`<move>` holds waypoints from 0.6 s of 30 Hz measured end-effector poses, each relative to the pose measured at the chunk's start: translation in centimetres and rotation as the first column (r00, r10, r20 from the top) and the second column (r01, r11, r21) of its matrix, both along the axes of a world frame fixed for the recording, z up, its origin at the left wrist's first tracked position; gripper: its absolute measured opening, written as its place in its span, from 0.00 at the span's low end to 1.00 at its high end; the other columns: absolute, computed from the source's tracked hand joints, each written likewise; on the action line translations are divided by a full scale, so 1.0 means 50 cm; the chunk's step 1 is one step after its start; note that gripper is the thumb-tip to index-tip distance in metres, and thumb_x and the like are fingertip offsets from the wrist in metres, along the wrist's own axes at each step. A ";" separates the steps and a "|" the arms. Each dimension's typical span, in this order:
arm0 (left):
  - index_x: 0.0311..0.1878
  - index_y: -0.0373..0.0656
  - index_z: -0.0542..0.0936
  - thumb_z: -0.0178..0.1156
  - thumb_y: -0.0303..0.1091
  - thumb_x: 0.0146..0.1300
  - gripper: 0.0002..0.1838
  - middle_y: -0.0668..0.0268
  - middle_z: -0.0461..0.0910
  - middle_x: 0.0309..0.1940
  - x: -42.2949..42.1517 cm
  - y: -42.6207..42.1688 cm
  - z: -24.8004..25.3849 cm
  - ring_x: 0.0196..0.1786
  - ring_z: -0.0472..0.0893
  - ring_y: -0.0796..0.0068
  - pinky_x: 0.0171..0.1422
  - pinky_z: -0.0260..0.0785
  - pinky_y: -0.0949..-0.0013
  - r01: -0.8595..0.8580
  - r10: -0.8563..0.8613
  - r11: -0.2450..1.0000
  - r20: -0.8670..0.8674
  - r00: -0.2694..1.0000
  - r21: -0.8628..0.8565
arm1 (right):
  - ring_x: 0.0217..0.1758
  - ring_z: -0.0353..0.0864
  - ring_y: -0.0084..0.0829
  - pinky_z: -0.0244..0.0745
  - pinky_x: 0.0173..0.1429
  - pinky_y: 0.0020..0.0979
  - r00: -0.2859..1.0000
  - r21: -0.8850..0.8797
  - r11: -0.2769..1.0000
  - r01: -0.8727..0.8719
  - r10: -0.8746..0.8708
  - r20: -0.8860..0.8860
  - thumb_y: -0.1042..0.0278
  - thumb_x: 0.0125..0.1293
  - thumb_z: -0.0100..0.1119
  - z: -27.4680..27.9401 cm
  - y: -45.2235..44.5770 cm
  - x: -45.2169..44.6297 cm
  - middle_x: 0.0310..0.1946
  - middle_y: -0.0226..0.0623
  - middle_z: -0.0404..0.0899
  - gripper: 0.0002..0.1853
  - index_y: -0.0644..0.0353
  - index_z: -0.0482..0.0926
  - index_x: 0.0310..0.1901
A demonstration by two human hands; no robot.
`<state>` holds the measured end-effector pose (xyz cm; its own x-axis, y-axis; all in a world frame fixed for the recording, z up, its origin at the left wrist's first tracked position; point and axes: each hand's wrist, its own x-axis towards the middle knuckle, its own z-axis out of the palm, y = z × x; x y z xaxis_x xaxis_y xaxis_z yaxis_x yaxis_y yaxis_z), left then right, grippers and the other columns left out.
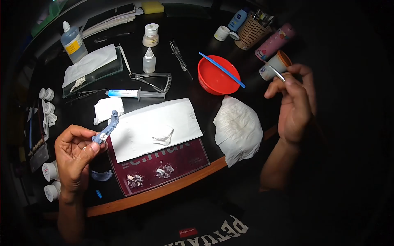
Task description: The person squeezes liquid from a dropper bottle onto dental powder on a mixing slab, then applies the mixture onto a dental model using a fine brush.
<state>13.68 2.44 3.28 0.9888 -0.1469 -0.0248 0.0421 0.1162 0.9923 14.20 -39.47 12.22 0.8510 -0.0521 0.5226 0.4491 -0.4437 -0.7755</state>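
My left hand is closed around the lower end of a blue-grey dental model, pinched between thumb and fingers. White tooth-shaped material sits on the model near my thumb. At the right, raised above the table, my right hand grips a thin silver-shafted tool; its tip points up and left, too fine to make out. Just behind that tool stands a white cup with an orange rim. Below my left hand lies another blue-grey model piece, partly hidden.
Before me, a folded white tissue covers part of a maroon slab bearing white paste smears. A red bowl with a blue stick, a crumpled tissue, a syringe, a caliper, tweezers and bottles surround it.
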 end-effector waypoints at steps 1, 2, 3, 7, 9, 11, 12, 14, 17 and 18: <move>0.46 0.34 0.77 0.66 0.23 0.63 0.11 0.59 0.84 0.39 -0.004 -0.005 -0.004 0.40 0.86 0.78 0.53 0.83 0.72 -0.021 0.021 1.000 0.010 1.000 0.019 | 0.29 0.81 0.25 0.76 0.46 0.29 0.997 -0.020 1.000 -0.012 0.011 -0.079 0.70 0.71 0.52 -0.008 0.006 0.018 0.25 0.39 0.83 0.12 0.72 0.75 0.47; 0.46 0.36 0.76 0.66 0.26 0.63 0.11 0.62 0.83 0.39 0.001 -0.011 -0.006 0.39 0.85 0.80 0.51 0.83 0.73 -0.028 0.026 0.999 0.033 0.999 0.042 | 0.28 0.82 0.23 0.77 0.43 0.26 0.983 -0.015 0.999 -0.040 0.037 -0.179 0.73 0.69 0.57 -0.015 0.011 0.033 0.24 0.37 0.83 0.08 0.71 0.77 0.44; 0.46 0.36 0.76 0.66 0.27 0.63 0.11 0.61 0.83 0.39 0.003 -0.005 -0.011 0.40 0.85 0.80 0.52 0.82 0.73 0.001 -0.002 0.999 0.034 0.999 0.037 | 0.29 0.83 0.21 0.77 0.42 0.24 0.983 -0.056 0.998 0.007 -0.018 -0.183 0.77 0.66 0.60 -0.017 0.024 0.046 0.25 0.37 0.84 0.05 0.70 0.79 0.41; 0.47 0.35 0.77 0.67 0.26 0.63 0.12 0.60 0.84 0.41 0.000 -0.010 0.000 0.42 0.86 0.78 0.54 0.82 0.73 0.038 -0.040 0.999 0.043 0.998 0.037 | 0.32 0.85 0.21 0.79 0.41 0.23 0.966 -0.161 0.987 -0.002 -0.040 -0.257 0.79 0.62 0.68 -0.058 0.011 0.101 0.29 0.37 0.87 0.03 0.69 0.84 0.37; 0.47 0.30 0.80 0.67 0.20 0.63 0.11 0.58 0.86 0.39 -0.001 -0.011 0.008 0.42 0.86 0.79 0.51 0.79 0.78 0.040 -0.040 0.999 0.047 0.998 -0.002 | 0.32 0.85 0.21 0.79 0.42 0.23 0.959 -0.282 0.959 -0.032 -0.050 -0.280 0.78 0.62 0.68 -0.083 0.007 0.116 0.30 0.36 0.87 0.04 0.68 0.86 0.38; 0.47 0.32 0.79 0.66 0.22 0.64 0.10 0.57 0.85 0.41 0.004 -0.011 0.007 0.44 0.88 0.75 0.55 0.82 0.73 0.080 -0.079 0.996 0.062 0.995 -0.028 | 0.34 0.84 0.21 0.79 0.44 0.23 0.958 -0.359 0.933 -0.031 -0.074 -0.276 0.78 0.63 0.69 -0.099 0.003 0.116 0.31 0.35 0.87 0.05 0.68 0.87 0.40; 0.48 0.31 0.79 0.66 0.21 0.64 0.10 0.57 0.85 0.41 0.005 -0.010 0.004 0.44 0.88 0.74 0.55 0.83 0.73 0.082 -0.079 0.996 0.082 0.993 -0.028 | 0.36 0.84 0.21 0.78 0.45 0.24 0.961 -0.362 0.932 -0.012 -0.090 -0.262 0.78 0.63 0.69 -0.096 0.005 0.107 0.31 0.35 0.86 0.06 0.68 0.87 0.41; 0.48 0.31 0.79 0.66 0.20 0.64 0.11 0.56 0.85 0.41 0.009 -0.007 0.006 0.44 0.89 0.73 0.54 0.84 0.72 0.102 -0.101 0.994 0.029 0.994 -0.050 | 0.40 0.84 0.22 0.78 0.47 0.24 0.968 -0.333 0.941 0.056 -0.134 -0.214 0.78 0.65 0.68 -0.072 0.007 0.074 0.34 0.36 0.86 0.06 0.69 0.85 0.42; 0.48 0.31 0.80 0.67 0.20 0.64 0.11 0.55 0.86 0.40 0.012 -0.003 0.007 0.44 0.89 0.73 0.53 0.84 0.73 0.127 -0.127 0.986 0.005 0.992 -0.106 | 0.42 0.83 0.23 0.76 0.50 0.24 0.978 -0.159 0.973 0.168 -0.185 -0.095 0.80 0.66 0.65 -0.051 -0.024 -0.008 0.36 0.36 0.84 0.05 0.69 0.83 0.43; 0.48 0.31 0.80 0.68 0.21 0.64 0.11 0.56 0.86 0.40 0.012 -0.002 0.006 0.43 0.89 0.73 0.52 0.83 0.73 0.130 -0.131 0.982 0.003 0.991 -0.137 | 0.42 0.82 0.22 0.76 0.50 0.23 0.979 -0.136 0.973 0.188 -0.197 -0.054 0.81 0.66 0.64 -0.052 -0.035 -0.043 0.36 0.35 0.83 0.05 0.69 0.83 0.43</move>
<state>14.28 2.32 3.57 0.9609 -0.2769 -0.0015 0.0718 0.2439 0.9671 12.03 -41.22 9.63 0.8647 -0.1538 0.4782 0.2950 -0.6149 -0.7313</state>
